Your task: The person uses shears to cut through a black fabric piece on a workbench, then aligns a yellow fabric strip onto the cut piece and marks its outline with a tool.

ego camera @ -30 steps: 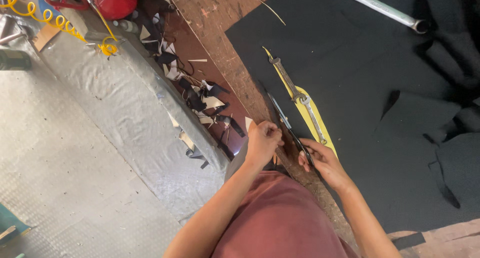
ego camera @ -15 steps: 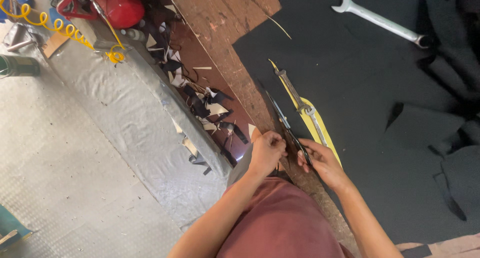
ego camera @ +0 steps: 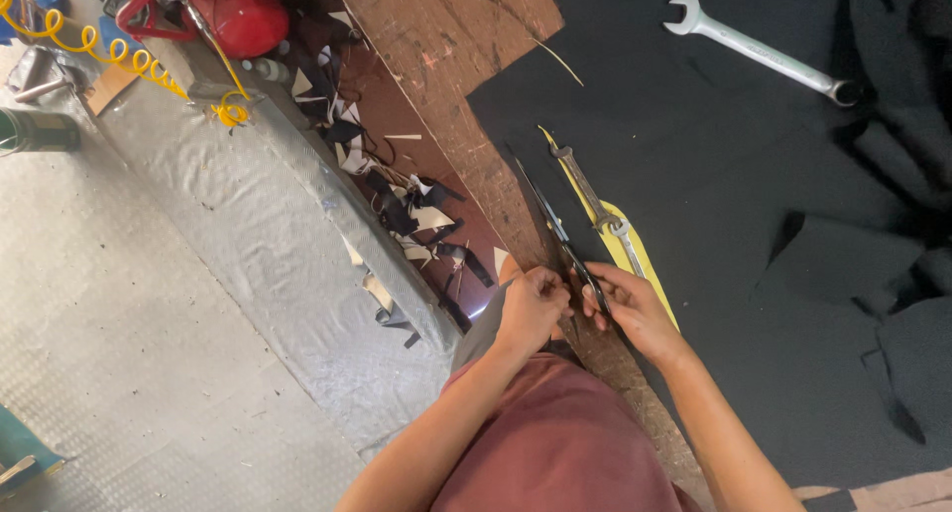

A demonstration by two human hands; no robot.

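We see both hands meeting at the near edge of the counter [ego camera: 466, 36], a scarred brown board whose long edge runs diagonally from the top of the view down to the person's body. The left hand [ego camera: 533, 309] is clenched over that edge, pinching something small that we cannot make out. The right hand [ego camera: 635, 312] is curled around the handle end of a pair of long dark scissors [ego camera: 555, 225], whose blades lie along the border where the black sheet [ego camera: 754, 205] meets the bare board. Just beside the scissors, a yellow strip [ego camera: 650, 274] lies on the sheet with a small wrench [ego camera: 592, 193] resting on it.

The black sheet covers most of the counter to the right and offers broad open room; only a large silver wrench [ego camera: 759, 51] lies on it, well apart, near the top. Loose black pieces [ego camera: 873, 264] overlap at the far right.

Left of the counter edge, a narrow gap holds a litter of dark and pale offcuts [ego camera: 407, 210]. Beyond it is patterned metal floor [ego camera: 129, 324], with a red tank [ego camera: 233, 11] and a yellow coiled hose [ego camera: 99, 51] at the top.
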